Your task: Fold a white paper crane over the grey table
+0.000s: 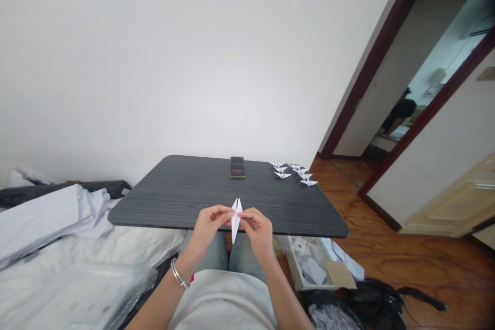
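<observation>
Dark table, lower middle of frame; near edge crosses behind the hands, tabletop stretching left. Open box, lower right. Left hand, right hand, lower centre: each thumb-and-finger pinch tight. Phone beyond, centre. Folded white paper pinched between both. Paper cranes, right of centre.

The folded piece is crisp, matt paper, as are the figures; the tabletop looks matt, streaked like wood grain, the bracelet polished metal, the phone screen smooth and glassy, the floor glossy wood, the black bag shiny plastic, the wall smooth, matt
</observation>
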Tool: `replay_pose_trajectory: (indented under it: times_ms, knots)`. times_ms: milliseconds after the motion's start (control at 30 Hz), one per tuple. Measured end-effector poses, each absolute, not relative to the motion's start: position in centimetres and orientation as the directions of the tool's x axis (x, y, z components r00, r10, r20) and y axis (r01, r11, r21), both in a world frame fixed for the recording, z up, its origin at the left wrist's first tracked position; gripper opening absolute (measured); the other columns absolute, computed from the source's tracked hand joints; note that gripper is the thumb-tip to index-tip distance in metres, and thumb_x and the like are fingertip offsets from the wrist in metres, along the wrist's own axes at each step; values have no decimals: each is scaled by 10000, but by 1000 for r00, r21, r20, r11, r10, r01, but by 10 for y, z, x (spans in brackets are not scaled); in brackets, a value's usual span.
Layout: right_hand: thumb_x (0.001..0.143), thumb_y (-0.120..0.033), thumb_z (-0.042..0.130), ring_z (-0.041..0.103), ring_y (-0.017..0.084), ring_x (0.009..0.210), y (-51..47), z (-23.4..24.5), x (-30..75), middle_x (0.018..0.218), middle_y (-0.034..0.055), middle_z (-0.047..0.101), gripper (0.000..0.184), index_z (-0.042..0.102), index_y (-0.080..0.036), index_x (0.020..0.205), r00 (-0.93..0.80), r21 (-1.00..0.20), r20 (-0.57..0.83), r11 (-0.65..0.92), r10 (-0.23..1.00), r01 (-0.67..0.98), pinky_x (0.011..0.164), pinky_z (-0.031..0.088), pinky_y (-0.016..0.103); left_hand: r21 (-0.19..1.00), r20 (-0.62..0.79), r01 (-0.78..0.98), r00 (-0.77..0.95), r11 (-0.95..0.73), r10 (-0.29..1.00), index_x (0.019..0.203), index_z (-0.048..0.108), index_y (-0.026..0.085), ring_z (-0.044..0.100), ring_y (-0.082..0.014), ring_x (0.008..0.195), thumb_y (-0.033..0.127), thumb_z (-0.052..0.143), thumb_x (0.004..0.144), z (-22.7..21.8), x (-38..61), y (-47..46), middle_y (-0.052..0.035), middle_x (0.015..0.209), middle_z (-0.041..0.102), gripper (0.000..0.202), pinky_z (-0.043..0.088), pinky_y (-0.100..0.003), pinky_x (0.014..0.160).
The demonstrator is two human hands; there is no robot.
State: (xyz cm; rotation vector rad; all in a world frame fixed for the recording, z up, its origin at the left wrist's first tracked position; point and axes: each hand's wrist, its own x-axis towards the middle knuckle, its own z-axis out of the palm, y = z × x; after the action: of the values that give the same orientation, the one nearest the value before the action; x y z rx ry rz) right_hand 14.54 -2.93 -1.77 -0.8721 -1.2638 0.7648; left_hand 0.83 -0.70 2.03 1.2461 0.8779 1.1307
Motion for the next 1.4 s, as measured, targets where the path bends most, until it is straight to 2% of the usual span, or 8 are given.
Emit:
replay_pose_trajectory:
  times_ms: [200, 333, 500, 600, 733, 1000, 1167, 1400]
  knots:
    - [748, -176, 563, 525, 129, 600, -29, -17, 147, 700, 13, 563, 129, 685, -212, 766, 199, -874, 480, 486, 854, 22, 480, 425, 219, 985, 76, -171, 299, -25, 951, 757, 701, 134, 607, -147, 601, 225, 712, 584, 19, 7, -6, -42, 679, 696, 196, 503, -258, 608]
    - [741, -191, 583, 492, 131, 613, -30, -14, 147, 661, 5, 526, 101, 681, -206, 724, 223, -869, 495, 484, 840, 107, 480, 372, 214, 991, 92, -117, 265, -63, 960, 687, 689, 134, 542, -102, 491, 218, 719, 572, 16, 8, -5, -10, 572, 651, 145, 461, -206, 506]
    - [718, -230, 607, 502, 134, 628, -31, -11, 145, 662, 4, 537, 95, 636, -177, 646, 260, -889, 453, 455, 853, 53, 520, 382, 223, 989, 144, -1, 239, -148, 960, 624, 661, 132, 437, -72, 407, 289, 682, 625, 13, 11, -8, 18, 484, 558, 158, 357, -167, 384]
    - [713, -263, 609, 492, 115, 546, -32, -12, 141, 610, -6, 555, 110, 629, -161, 677, 264, -925, 350, 377, 899, -56, 473, 373, 210, 981, 186, 20, 206, -195, 961, 621, 651, 132, 474, -90, 470, 314, 671, 637, 15, 12, -10, 5, 533, 564, 185, 380, -168, 410]
    - [700, -271, 629, 497, 102, 501, -33, -14, 138, 611, -4, 586, 163, 608, -155, 813, 283, -937, 255, 308, 925, -164, 406, 353, 181, 988, 152, -49, 216, -145, 964, 599, 617, 130, 508, -98, 499, 326, 672, 638, 17, 14, -10, 1, 548, 587, 207, 421, -188, 475]
    - [709, -258, 624, 503, 94, 511, -34, -14, 136, 629, 1, 590, 136, 614, -150, 791, 270, -938, 234, 290, 934, -191, 406, 374, 173, 977, 88, -210, 225, -40, 970, 749, 575, 132, 525, -86, 486, 292, 697, 620, 15, 15, -9, 26, 554, 581, 239, 429, -186, 481]
    - [684, -230, 648, 537, 107, 561, -32, -14, 135, 693, 6, 605, 212, 604, -165, 882, 235, -934, 201, 258, 951, -246, 408, 384, 168, 976, 91, -215, 236, -40, 968, 833, 587, 116, 529, -83, 506, 255, 677, 652, 14, 14, -9, 24, 577, 575, 245, 437, -185, 504]
    - [655, -220, 666, 525, 104, 550, -29, -14, 136, 677, 12, 616, 204, 611, -150, 839, 237, -928, 163, 230, 958, -294, 408, 377, 170, 974, 104, -221, 238, -50, 966, 844, 589, 122, 533, -87, 513, 247, 680, 647, 11, 14, -7, 35, 571, 565, 251, 439, -191, 516]
